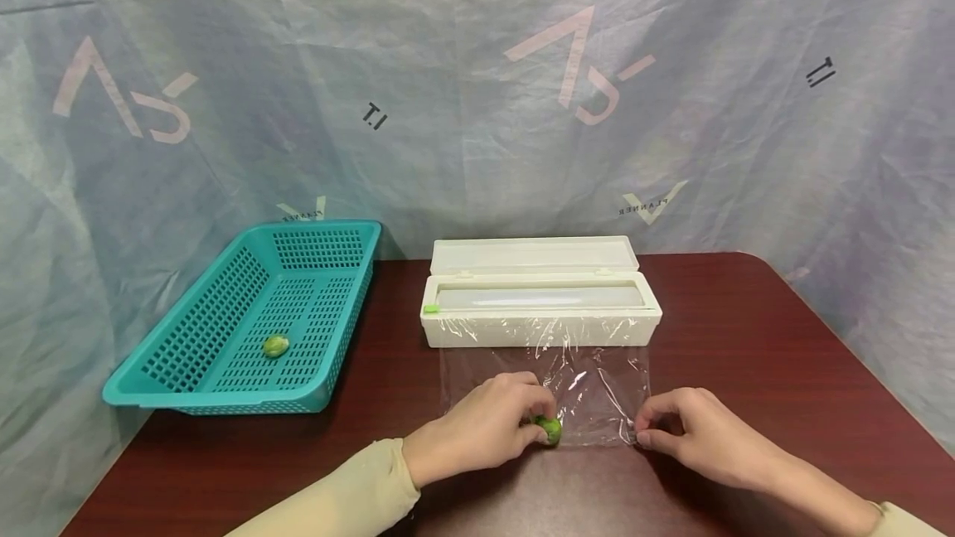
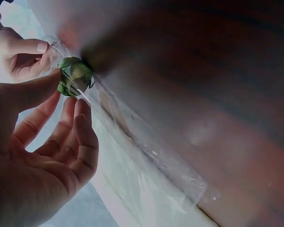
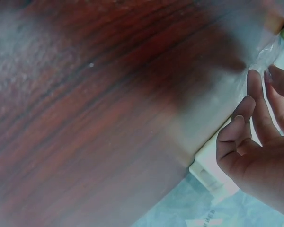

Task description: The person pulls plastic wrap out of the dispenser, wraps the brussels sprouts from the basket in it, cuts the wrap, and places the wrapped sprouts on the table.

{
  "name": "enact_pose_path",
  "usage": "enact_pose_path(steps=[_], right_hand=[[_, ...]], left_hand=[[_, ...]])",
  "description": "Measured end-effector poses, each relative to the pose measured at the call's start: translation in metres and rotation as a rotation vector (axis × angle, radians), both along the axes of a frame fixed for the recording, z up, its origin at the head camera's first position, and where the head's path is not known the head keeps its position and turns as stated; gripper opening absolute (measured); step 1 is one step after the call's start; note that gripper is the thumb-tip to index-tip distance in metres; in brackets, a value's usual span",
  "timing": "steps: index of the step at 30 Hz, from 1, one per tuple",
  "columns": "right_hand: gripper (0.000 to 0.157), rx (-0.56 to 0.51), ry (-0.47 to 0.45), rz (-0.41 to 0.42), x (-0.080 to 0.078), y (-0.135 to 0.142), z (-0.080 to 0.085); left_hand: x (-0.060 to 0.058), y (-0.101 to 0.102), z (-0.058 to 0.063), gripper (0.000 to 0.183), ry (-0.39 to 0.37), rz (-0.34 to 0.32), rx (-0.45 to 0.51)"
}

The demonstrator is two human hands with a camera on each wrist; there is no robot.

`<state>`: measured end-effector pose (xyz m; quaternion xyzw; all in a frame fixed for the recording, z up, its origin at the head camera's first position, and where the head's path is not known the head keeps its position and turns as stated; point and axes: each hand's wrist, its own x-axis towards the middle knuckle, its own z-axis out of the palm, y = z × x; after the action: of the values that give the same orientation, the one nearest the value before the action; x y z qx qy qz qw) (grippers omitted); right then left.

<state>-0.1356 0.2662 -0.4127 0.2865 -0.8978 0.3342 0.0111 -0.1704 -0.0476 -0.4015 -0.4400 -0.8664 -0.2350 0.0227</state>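
A small green Brussels sprout [image 1: 550, 429] is pinched between the thumb and fingers of my left hand [image 1: 488, 421], at the near edge of a sheet of clear plastic wrap [image 1: 589, 388]. Film also shows around the sprout [image 2: 75, 75] in the left wrist view. Over to the right, my right hand [image 1: 697, 433] pinches the near right corner of the wrap between thumb and forefinger, its other fingers loosely curled. From that edge the wrinkled sheet runs back to a white wrap dispenser box [image 1: 540, 331], whose lid [image 1: 533, 255] stands up behind the roll.
A teal plastic basket [image 1: 216, 400] stands at the left with another Brussels sprout [image 1: 275, 345] on its slotted floor. The dark red wooden table [image 1: 761, 355] ends at a grey printed curtain [image 1: 477, 147]. A green slider [image 1: 431, 309] sits at the box's left front edge.
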Motion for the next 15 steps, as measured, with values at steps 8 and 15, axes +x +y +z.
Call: enact_pose_path(steps=[8, 15], right_hand=[[0.028, -0.011, 0.169, -0.040, 0.003, -0.014, 0.013], [0.033, -0.027, 0.394, 0.088, 0.012, -0.055, 0.022]], left_hand=[[-0.004, -0.001, 0.002, 0.015, -0.057, 0.008, 0.001], [-0.008, 0.001, 0.003, 0.014, -0.095, 0.011, 0.018]])
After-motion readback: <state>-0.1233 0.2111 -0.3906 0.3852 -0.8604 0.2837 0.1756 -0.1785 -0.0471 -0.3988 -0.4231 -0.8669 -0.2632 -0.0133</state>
